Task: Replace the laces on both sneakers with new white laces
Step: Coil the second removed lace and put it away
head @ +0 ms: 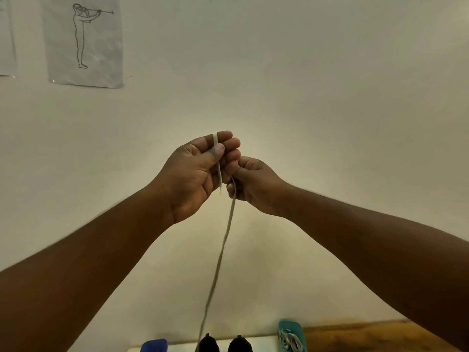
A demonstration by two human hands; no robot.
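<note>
Both hands are raised in front of the wall. My left hand [200,171] pinches the end of a white lace [223,240] between thumb and fingers, its tip poking down past the palm. My right hand [251,184] grips the same lace just below, touching the left fingers. The lace hangs down in a long line to two black sneakers [224,344] at the bottom edge, where only their tops show.
A teal tray [291,336] holding loose grey-white laces lies right of the sneakers on a wooden surface [355,336]. A blue object [153,345] sits left of them. Paper drawings [82,41] hang on the wall at upper left.
</note>
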